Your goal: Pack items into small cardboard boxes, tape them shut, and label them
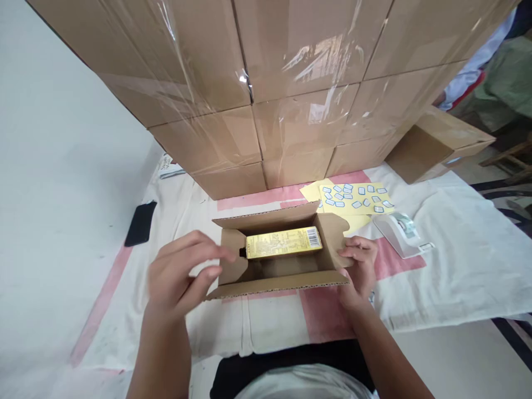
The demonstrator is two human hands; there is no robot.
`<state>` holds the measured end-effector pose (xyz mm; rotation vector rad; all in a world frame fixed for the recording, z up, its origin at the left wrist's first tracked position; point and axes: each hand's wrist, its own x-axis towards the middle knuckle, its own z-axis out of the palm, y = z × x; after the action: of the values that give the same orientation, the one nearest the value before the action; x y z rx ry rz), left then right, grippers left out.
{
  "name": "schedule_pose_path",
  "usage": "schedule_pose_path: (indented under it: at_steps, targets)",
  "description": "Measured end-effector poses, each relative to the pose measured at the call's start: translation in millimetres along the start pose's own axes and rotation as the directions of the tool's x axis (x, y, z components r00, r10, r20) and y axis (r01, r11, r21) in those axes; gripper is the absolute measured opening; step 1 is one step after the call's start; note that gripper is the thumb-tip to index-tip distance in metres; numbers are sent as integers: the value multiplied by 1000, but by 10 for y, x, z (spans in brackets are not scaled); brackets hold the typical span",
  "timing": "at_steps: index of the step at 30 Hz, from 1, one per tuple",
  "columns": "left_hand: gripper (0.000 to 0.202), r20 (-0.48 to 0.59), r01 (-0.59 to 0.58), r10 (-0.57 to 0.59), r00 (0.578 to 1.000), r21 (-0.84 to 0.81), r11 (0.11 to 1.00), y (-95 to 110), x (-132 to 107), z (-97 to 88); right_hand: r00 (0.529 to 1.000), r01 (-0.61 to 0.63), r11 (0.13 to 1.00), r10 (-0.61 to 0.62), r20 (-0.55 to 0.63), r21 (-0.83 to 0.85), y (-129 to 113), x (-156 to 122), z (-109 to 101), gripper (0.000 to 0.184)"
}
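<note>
Black phone-shaped item, flat on the cloth-covered surface. Your left hand: fingers parted, gripping nothing, at the left flap; contact cannot be told. Open carton, between your hands; inside, one yellow box, lying lengthwise nearer the far wall. Your right hand: fingers closed on the right flap. Yellow sticker sheet, beyond that hand. White tape dispenser, farther right.

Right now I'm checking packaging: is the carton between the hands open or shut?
Open. The carton has its top flaps spread apart, and the yellow box inside shows between them.
</note>
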<state>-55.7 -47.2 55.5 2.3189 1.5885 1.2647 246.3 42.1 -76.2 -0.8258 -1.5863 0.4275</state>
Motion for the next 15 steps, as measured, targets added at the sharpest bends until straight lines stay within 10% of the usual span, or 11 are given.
schedule_pose_path:
  at_steps: [8, 15]
  targets:
    - [23, 397, -118, 78, 914, 75, 990, -481, 1, 170, 1000, 9, 1000, -9, 7, 24, 3, -1, 23, 25]
    - [21, 156, -44, 64, 986, -125, 991, -574, -186, 336, 999, 34, 997, -36, 18, 69, -3, 19, 40, 27]
